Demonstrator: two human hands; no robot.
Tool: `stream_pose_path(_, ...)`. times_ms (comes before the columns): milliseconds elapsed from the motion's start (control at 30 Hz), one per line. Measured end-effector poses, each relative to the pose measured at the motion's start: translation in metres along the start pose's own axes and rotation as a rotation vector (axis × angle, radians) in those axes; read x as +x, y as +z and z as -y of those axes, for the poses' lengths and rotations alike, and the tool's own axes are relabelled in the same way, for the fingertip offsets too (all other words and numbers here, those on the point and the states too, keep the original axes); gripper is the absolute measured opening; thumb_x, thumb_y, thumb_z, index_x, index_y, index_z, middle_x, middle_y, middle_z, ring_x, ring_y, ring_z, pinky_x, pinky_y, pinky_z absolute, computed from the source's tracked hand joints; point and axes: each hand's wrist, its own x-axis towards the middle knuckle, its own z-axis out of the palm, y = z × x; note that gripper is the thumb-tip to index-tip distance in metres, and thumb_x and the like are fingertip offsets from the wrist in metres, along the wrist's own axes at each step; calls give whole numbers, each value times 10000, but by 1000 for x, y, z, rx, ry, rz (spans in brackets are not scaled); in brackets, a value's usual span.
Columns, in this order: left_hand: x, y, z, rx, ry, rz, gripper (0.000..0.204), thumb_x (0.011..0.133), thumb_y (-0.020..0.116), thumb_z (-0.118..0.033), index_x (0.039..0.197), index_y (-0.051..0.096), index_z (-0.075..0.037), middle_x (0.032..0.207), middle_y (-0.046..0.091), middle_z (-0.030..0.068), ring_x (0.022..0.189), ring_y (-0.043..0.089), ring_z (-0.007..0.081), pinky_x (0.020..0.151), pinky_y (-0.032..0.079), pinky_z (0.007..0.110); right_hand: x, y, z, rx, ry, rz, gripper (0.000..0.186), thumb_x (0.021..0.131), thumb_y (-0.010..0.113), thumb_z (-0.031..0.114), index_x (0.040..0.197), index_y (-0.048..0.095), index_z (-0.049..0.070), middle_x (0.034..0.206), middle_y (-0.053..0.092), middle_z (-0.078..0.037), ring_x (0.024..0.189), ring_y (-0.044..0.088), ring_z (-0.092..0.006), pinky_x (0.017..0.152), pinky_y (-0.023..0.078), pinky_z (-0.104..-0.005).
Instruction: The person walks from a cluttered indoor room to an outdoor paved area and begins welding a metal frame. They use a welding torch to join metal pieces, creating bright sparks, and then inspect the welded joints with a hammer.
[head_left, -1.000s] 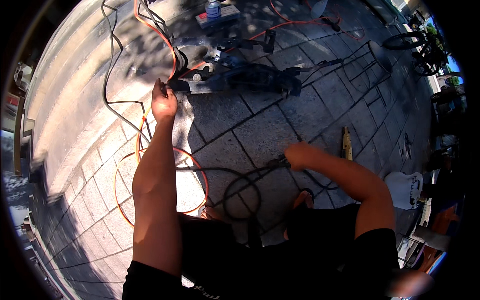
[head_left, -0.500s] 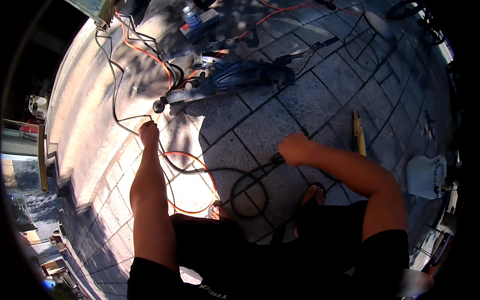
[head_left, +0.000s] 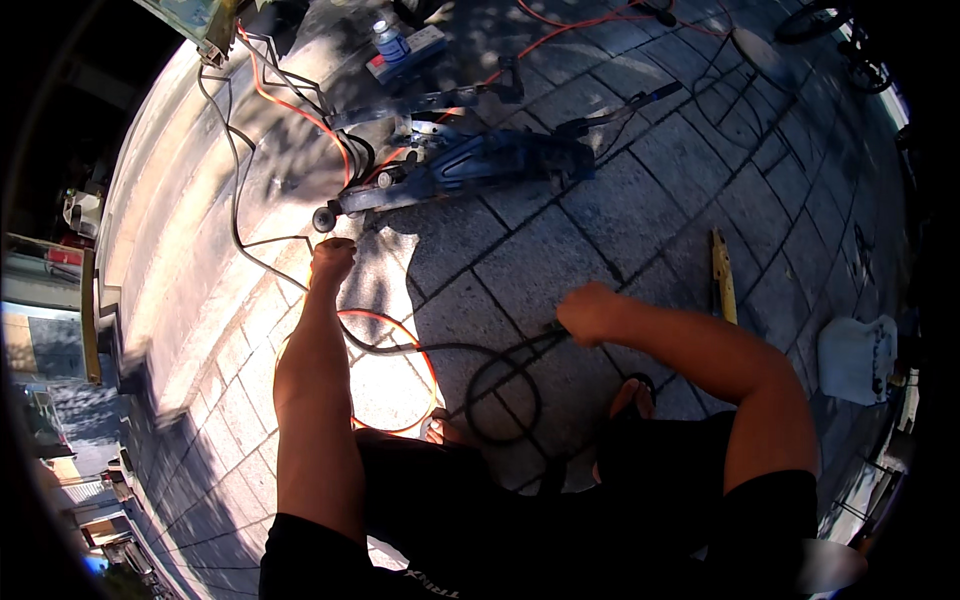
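Note:
My left hand is closed just below the small dark wheel at the left end of a long dark-blue metal assembly. What its fingers hold, if anything, is hidden. In my right hand, held above the shaded paving, is the end of a thick black cable; a small greenish part shows at the fingers. From there the cable loops once near my feet and runs left behind my left forearm. An orange cord curves on the sunlit paving between my arms.
Beyond the assembly lies a second metal bar. A bottle stands on a red-and-grey box. To the right are a yellow bar, a white plastic container and a round-topped stool. Steps rise at left.
My left hand has shifted right, closer beneath the wheel, and turned at the wrist. My right hand stays nearly in place with the cable end. The whole view has shifted slightly.

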Motion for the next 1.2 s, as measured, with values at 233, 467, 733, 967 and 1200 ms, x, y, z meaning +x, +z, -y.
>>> stream_pose_path(233,14,-9,29,80,77,-20,269,951,668,-168,1146,807,-46,1044,799,151,897,746,244,826,587,365,18,-3,9,73,70,-54,213,723,741,81,914,810,15,981,791,-196,956,775,-359,780,619,-470)
stream_pose_path(467,7,12,4,107,210,6,285,937,647,-126,1142,804,-6,954,806,129,764,734,181,735,580,340,33,4,7,71,168,-28,230,744,741,116,942,813,23,1022,795,-186,974,775,-346,813,615,-457)
stream_pose_path(733,-13,11,-16,154,321,-1,276,895,675,-122,1114,808,-20,1031,806,185,974,772,275,897,586,377,34,-2,-19,151,308,385,380,858,735,276,1136,798,25,1142,767,-210,1072,743,-330,896,578,-501)
stream_pose_path(967,3,15,-10,-22,358,-12,279,900,612,-153,1073,781,-14,1000,781,236,960,773,332,886,583,405,43,14,-29,229,390,279,591,877,695,466,1231,761,-4,1209,749,-241,1119,722,-391,936,562,-490)
stream_pose_path(1200,5,22,-12,63,328,16,328,901,599,-205,1123,792,-61,1105,772,230,1091,751,373,978,579,418,51,-9,-24,489,358,269,630,872,671,508,1167,742,-44,1171,748,-234,1048,732,-381,893,565,-477)
